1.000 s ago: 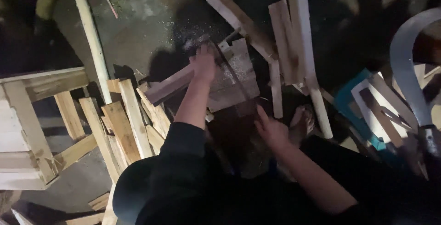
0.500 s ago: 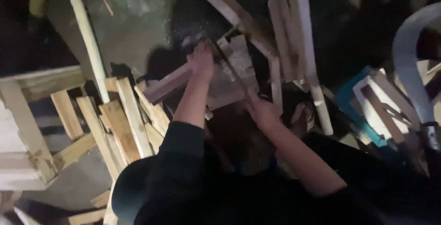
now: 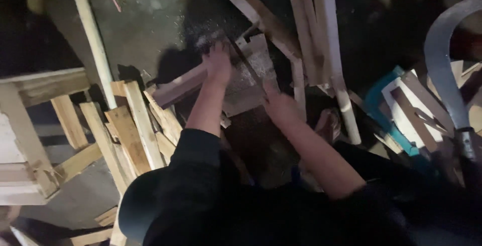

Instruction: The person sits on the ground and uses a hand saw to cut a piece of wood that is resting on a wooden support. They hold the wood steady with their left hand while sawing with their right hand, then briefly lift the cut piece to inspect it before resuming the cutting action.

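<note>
A grey concrete floor (image 3: 145,20) strewn with sawdust fills the dim scene, and timber offcuts lie over most of it. At the left edge stands a pale wooden frame (image 3: 30,125) built of thick square lumber, with a heap of short planks (image 3: 130,130) leaning beside it and a long round pole (image 3: 93,37) running up past it toward the top of the view. Several long slats (image 3: 321,40) lie fanned out at upper right, and farther right a curved grey metal blade (image 3: 442,70) arcs down over a teal-edged wooden piece (image 3: 396,110). In the middle, a flat grey board (image 3: 251,83) dusted with sawdust lies across a darker wooden bar (image 3: 178,88) that juts out to the left. The person's left hand (image 3: 218,63) is pressed flat on top of the board, fingers spread and not closed around anything. The right hand (image 3: 281,106) is clamped on the handle end of a thin hand saw (image 3: 246,63), whose narrow dark blade lies slantwise across the board, just beside the left hand's fingers. Both forearms reach out of dark sleeves (image 3: 201,175) at the bottom of the view.
</note>
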